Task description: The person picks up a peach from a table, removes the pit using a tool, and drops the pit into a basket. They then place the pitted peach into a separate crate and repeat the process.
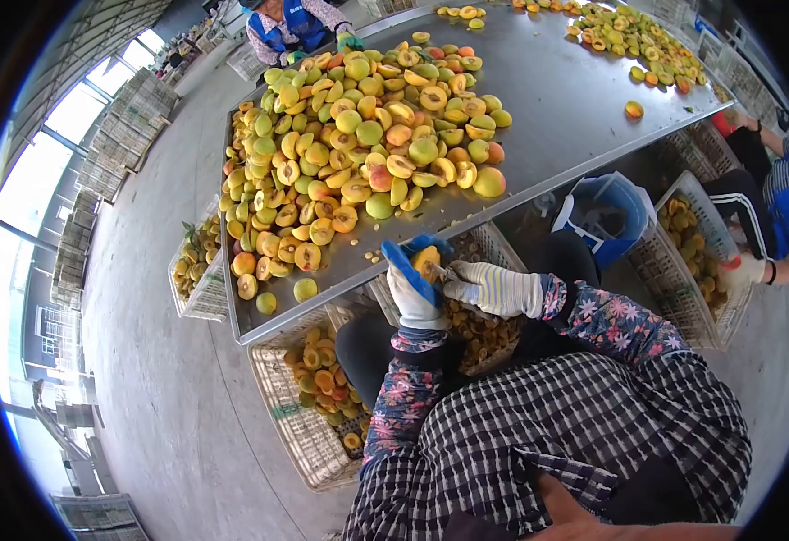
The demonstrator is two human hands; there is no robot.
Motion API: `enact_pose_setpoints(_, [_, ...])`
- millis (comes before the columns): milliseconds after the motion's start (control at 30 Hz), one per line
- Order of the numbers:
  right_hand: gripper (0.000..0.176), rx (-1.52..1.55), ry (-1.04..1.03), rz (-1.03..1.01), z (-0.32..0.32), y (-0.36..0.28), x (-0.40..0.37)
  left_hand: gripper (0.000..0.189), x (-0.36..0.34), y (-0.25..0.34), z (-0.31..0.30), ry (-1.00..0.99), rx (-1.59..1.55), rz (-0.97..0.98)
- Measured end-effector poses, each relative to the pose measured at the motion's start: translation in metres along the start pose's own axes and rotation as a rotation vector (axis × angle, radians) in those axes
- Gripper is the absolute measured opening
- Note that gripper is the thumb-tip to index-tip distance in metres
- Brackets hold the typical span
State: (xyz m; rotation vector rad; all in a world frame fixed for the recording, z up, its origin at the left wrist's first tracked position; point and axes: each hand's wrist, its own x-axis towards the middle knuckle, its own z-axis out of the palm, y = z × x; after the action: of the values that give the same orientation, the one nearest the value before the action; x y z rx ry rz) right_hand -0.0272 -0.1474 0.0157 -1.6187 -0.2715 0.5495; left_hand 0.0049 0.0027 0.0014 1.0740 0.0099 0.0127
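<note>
Two gloved hands (495, 288) — one fruit (427, 261)

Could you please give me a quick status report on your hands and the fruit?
Left hand holding fruit. Right hand beside it. Fruit pile on table ahead; nothing visibly blocking.

Left fingers (410, 273) hold yellow fruit (427, 261), right fingers (468, 290) apparently a tool (444, 272)

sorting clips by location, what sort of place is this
Probably a fruit-processing shed or warehouse: a large metal table is heaped with whole and halved fruit, fruit-filled crates stand around it, and stacked crates line the window side.
</note>
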Motion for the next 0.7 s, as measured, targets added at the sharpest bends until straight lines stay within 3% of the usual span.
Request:
enact_pose_setpoints(67, [0.030, -0.332, 0.082, -0.514, -0.004, 0.040, 0.016, 0.063, 0.000, 0.004, 0.004, 0.014, -0.078, -0.123])
enact_pose_setpoints(133, [0.036, -0.148, -0.073, -0.148, -0.009, 0.019, 0.009, 0.063, 0.005, 0.004, -0.002, -0.049, 0.015, -0.172])
enact_pose_setpoints(200, [0.036, -0.068, -0.155, 0.352, -0.014, -0.022, -0.010, 0.061, 0.002, 0.008, 0.000, -0.069, 0.050, -0.181])
enact_pose_setpoints(233, [0.032, -0.098, -0.124, 0.323, -0.014, -0.026, -0.012, 0.061, 0.003, 0.008, -0.001, -0.050, 0.019, -0.209])
enact_pose_setpoints(333, [0.031, -0.507, 0.106, -0.331, -0.005, 0.014, 0.001, 0.060, 0.005, 0.001, 0.001, 0.039, -0.068, -0.167])
enact_pose_setpoints(367, [0.028, -0.646, 0.102, -0.301, -0.001, 0.028, 0.003, 0.059, 0.004, -0.002, 0.002, 0.067, -0.095, -0.137])
enact_pose_setpoints(467, [0.024, -0.391, -0.028, -0.022, -0.002, 0.004, 0.000, 0.059, 0.008, 0.001, -0.006, -0.032, -0.053, -0.224])
enact_pose_setpoints(500, [0.022, -0.448, -0.074, -0.013, -0.006, 0.013, 0.001, 0.059, 0.014, -0.001, -0.011, -0.057, -0.083, -0.325])
enact_pose_setpoints(600, [0.025, -0.710, 0.018, -0.187, -0.002, 0.028, 0.005, 0.057, 0.020, -0.009, -0.016, -0.013, -0.051, -0.353])
enact_pose_setpoints(667, [0.027, -0.455, -0.012, -0.008, 0.005, 0.019, 0.001, 0.051, 0.017, -0.011, -0.014, 0.002, -0.086, -0.278])
enact_pose_setpoints(700, [0.027, -0.129, -0.020, 0.211, 0.012, -0.013, -0.006, 0.048, 0.015, -0.011, -0.012, 0.010, -0.104, -0.241])
